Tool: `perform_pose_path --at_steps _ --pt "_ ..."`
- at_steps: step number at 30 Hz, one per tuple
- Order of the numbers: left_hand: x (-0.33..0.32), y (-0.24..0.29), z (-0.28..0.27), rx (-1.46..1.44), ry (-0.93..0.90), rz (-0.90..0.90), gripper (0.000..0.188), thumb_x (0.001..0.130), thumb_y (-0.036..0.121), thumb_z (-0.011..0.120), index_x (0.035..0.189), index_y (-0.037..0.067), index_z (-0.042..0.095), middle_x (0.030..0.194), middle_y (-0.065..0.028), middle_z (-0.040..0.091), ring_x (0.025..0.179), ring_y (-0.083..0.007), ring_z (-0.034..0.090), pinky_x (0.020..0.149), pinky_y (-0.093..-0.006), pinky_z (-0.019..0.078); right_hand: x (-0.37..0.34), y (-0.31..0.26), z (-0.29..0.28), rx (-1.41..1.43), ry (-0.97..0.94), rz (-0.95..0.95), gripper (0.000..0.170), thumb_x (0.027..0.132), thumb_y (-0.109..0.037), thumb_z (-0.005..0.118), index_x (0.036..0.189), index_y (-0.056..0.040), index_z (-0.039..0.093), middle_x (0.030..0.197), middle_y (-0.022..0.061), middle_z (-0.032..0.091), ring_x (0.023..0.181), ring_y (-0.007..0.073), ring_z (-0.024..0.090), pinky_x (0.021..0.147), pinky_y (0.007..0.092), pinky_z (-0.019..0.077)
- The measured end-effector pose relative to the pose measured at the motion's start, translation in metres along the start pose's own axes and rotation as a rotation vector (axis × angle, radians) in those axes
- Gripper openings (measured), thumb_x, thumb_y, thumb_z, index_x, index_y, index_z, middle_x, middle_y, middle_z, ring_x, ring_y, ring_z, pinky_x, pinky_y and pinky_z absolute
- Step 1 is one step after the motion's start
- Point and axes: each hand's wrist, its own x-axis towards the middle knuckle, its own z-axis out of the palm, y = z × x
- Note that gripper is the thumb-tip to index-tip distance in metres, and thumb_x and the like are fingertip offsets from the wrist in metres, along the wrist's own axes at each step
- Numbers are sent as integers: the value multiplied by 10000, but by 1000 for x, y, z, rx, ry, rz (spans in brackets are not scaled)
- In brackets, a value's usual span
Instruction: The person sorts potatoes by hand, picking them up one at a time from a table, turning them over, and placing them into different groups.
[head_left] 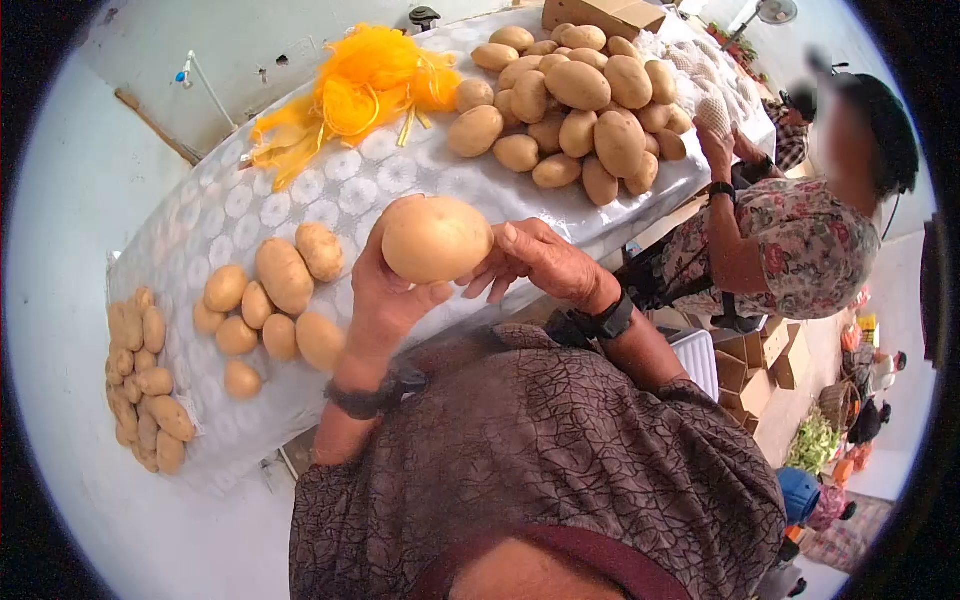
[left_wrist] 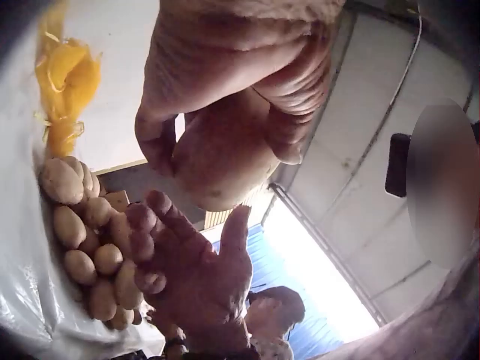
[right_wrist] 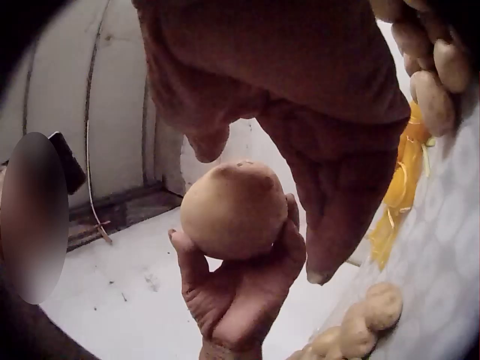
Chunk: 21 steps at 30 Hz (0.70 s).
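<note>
My left hand [head_left: 385, 305] grips a large, smooth potato [head_left: 437, 240] between thumb and fingers, above the table. In the left wrist view the same potato [left_wrist: 225, 154] hangs below my left hand [left_wrist: 240, 67]. Beside the potato's right end is my right hand [head_left: 548, 262], its fingers extended and spread, holding nothing. The right wrist view has my right hand [right_wrist: 300, 112] over the potato [right_wrist: 234, 210], with the left hand [right_wrist: 240, 304] cupped around it from below.
A patterned plastic-covered table [head_left: 370, 185] bears a big potato pile [head_left: 570, 110], a smaller group [head_left: 285, 275], a far-left heap [head_left: 140, 370] and orange mesh bags [head_left: 350, 90]. Another person [head_left: 800, 220] stands at the right, hands on a white net [head_left: 690, 70]. Cardboard boxes [head_left: 745, 375] lie behind.
</note>
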Motion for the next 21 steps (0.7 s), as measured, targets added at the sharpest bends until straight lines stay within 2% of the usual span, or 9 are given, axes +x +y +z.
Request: perform_pose_path --at_steps 1,3,4,6,10,12,15,19,21 --pt "3 3 4 1 -11 -2 748 718 220 833 1315 -1 439 1282 -101 525 1159 -196 531 987 -363 434 -1 0 -1 2 8 -6 627 965 -541 417 1068 46 610 970 174 677 867 265 685 679 327 573" --pt "9 10 11 350 -87 195 730 702 161 816 1313 19 442 1304 -129 508 1167 -232 530 988 -370 431 -1 1 -4 -19 -35 1 638 961 -548 421 1073 51 609 962 173 678 861 262 686 667 334 578" --pt "11 13 15 347 -98 198 730 702 161 816 1313 19 442 1304 -129 508 1167 -232 530 988 -370 431 -2 1 -6 -20 -25 -6 638 961 -548 421 1073 51 609 962 173 678 861 262 686 667 334 578" --pt "9 15 21 545 -110 263 739 677 135 812 1314 43 448 1292 -157 517 1176 -290 529 988 -384 432 -7 5 -7 124 -68 -36 648 951 -557 435 1083 54 608 960 164 679 865 255 685 657 341 581" --pt "14 6 28 725 -189 428 758 659 133 821 1313 41 450 1287 -179 517 1185 -335 519 991 -403 434 -12 7 -14 232 -55 -102 640 949 -546 453 1115 56 594 975 160 676 859 248 685 641 348 583" --pt "14 4 37 758 -215 506 756 652 102 815 1315 56 454 1308 -180 497 1196 -354 505 992 -419 437 -16 7 -16 297 -25 -140 597 952 -502 483 1167 49 564 1032 150 664 897 227 675 699 345 575" --pt "18 -3 41 798 -263 571 766 650 64 806 1329 81 452 1346 -180 444 1208 -349 494 995 -421 438 -18 9 -23 339 30 -172 591 930 -465 540 1226 46 525 1108 135 640 969 202 652 793 340 546" --pt "23 -6 45 816 -265 546 809 657 39 794 1372 111 423 1373 -174 395 1234 -345 465 994 -418 438 -25 -8 -25 305 74 -192 625 894 -452 589 1264 44 501 1146 109 621 1007 178 628 855 327 511" --pt "24 -11 45 828 -251 470 830 661 120 826 1375 100 402 1388 -178 414 1251 -365 446 1021 -440 413 -25 -10 -28 263 111 -218 646 860 -420 645 1279 47 491 1146 99 616 983 170 624 845 323 509"
